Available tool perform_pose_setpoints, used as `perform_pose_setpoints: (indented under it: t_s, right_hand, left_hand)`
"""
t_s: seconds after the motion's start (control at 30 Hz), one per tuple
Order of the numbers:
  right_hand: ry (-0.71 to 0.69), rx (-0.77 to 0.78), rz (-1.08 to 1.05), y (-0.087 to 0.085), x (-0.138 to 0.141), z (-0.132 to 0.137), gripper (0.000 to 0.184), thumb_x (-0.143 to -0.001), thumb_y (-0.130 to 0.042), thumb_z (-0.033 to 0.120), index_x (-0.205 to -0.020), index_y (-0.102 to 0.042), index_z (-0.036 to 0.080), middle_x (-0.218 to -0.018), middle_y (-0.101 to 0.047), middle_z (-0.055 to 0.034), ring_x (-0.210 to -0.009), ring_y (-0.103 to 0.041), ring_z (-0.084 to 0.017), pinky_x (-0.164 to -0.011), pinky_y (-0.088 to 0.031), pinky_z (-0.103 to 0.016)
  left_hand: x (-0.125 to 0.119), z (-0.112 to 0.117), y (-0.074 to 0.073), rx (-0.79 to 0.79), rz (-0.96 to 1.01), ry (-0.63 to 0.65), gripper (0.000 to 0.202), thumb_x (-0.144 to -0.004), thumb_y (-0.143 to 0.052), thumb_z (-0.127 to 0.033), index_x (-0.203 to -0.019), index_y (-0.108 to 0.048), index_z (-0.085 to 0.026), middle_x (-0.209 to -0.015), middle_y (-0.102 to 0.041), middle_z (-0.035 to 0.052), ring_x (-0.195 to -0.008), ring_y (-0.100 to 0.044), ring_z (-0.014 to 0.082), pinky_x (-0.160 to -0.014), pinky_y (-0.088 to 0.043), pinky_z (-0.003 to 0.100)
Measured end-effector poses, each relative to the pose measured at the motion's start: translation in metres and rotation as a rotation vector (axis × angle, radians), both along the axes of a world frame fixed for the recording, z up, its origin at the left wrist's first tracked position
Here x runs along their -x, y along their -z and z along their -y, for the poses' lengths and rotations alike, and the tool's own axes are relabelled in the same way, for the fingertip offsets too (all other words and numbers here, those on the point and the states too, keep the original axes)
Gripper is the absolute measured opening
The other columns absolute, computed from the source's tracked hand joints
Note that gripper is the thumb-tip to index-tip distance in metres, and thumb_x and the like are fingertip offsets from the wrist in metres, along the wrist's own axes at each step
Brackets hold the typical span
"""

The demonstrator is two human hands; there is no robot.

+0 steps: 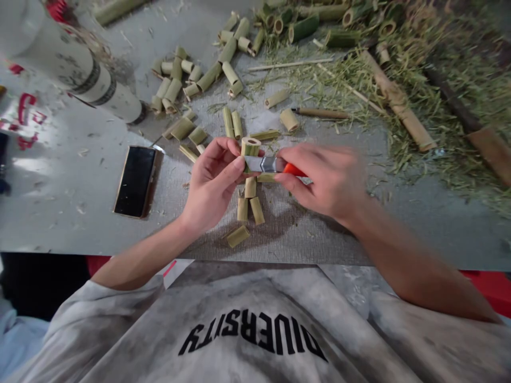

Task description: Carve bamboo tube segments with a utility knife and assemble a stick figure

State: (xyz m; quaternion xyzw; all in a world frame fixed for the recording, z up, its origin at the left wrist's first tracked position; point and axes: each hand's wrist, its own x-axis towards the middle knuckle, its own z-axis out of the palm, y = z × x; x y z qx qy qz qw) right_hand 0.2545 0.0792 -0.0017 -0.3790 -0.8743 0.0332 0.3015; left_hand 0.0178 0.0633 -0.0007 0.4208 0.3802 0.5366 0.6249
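Observation:
My left hand (217,178) is closed around a short bamboo piece (250,144), whose round, hollow end faces up. From the right, my right hand (323,178) grips an orange-handled utility knife (273,164). Its blade lies against the side of the bamboo, close to my left thumb. My right hand is slightly blurred. Just below the hands, several cut bamboo pieces (257,210) lie on the table, and a lone bamboo piece (238,236) rests nearer the front edge.
A phone (134,181) lies at left, with a tall white patterned container (96,80) behind it. Cut bamboo segments (209,77) are scattered farther back. A thin wooden-handled tool (321,113), bamboo shavings (351,80) and a long blade tool (459,103) occupy the right side.

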Motion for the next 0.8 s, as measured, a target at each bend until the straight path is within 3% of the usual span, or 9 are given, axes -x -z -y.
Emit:
perform_pose_setpoints:
  t_s: [0.13, 0.3, 0.4, 0.5, 0.63, 0.8]
  right_hand:
    - [0.004, 0.017, 0.048, -0.001, 0.002, 0.0, 0.05, -0.12, -0.039, 0.062, -0.107, -0.072, 0.025, -0.089, -0.079, -0.001, -0.075, -0.068, -0.018, -0.068, -0.045, -0.034]
    - [0.07, -0.08, 0.093, -0.006, 0.003, 0.0, 0.044, -0.119, -0.048, 0.058, -0.111, -0.075, 0.025, -0.09, -0.08, -0.0028, -0.075, -0.069, -0.019, -0.069, -0.045, -0.037]
    - [0.229, -0.117, 0.008, -0.008, -0.01, -0.015, 0.046, -0.118, -0.051, 0.059, -0.101, -0.075, 0.023, -0.079, -0.075, -0.0034, -0.066, -0.062, -0.018, -0.062, -0.037, -0.037]
    - [0.441, -0.205, -0.234, -0.008, -0.025, -0.033, 0.051, -0.119, -0.048, 0.059, -0.098, -0.075, 0.021, -0.073, -0.068, -0.0027, -0.062, -0.054, -0.017, -0.061, -0.033, -0.037]
    - [0.235, -0.267, -0.289, -0.004, -0.021, -0.035, 0.051, -0.118, -0.05, 0.058, -0.098, -0.077, 0.018, -0.071, -0.068, -0.002, -0.058, -0.055, -0.015, -0.056, -0.033, -0.036]
    - [0.021, -0.137, -0.182, 0.002, -0.004, -0.014, 0.038, -0.117, -0.051, 0.05, -0.109, -0.075, 0.021, -0.085, -0.077, -0.0012, -0.068, -0.066, -0.017, -0.062, -0.042, -0.034]
  left_hand:
    - [0.001, 0.001, 0.0, -0.002, -0.016, 0.027, 0.039, -0.092, -0.095, -0.047, -0.101, -0.064, -0.026, -0.107, -0.078, 0.0015, -0.104, -0.081, 0.0171, -0.082, -0.069, 0.024]
    - [0.0, -0.001, 0.002, -0.038, -0.019, 0.014, 0.04, -0.09, -0.097, -0.047, -0.098, -0.064, -0.025, -0.101, -0.075, 0.0008, -0.099, -0.08, 0.0163, -0.079, -0.067, 0.023]
    - [-0.002, 0.004, 0.003, -0.05, 0.027, 0.073, 0.035, -0.093, -0.095, -0.041, -0.1, -0.065, -0.024, -0.1, -0.074, 0.0, -0.092, -0.078, 0.0129, -0.079, -0.066, 0.021]
    - [-0.004, 0.009, 0.004, -0.033, 0.064, 0.165, 0.033, -0.096, -0.092, -0.041, -0.105, -0.066, -0.023, -0.103, -0.078, 0.0014, -0.089, -0.08, 0.0119, -0.079, -0.066, 0.021]
    - [-0.002, 0.006, 0.004, -0.011, 0.073, 0.139, 0.034, -0.098, -0.09, -0.045, -0.105, -0.064, -0.024, -0.108, -0.082, 0.0013, -0.087, -0.081, 0.0114, -0.078, -0.068, 0.02]
    - [-0.001, -0.001, 0.003, -0.03, 0.073, 0.067, 0.037, -0.096, -0.092, -0.046, -0.103, -0.064, -0.024, -0.103, -0.08, -0.0012, -0.089, -0.083, 0.0127, -0.086, -0.071, 0.024]
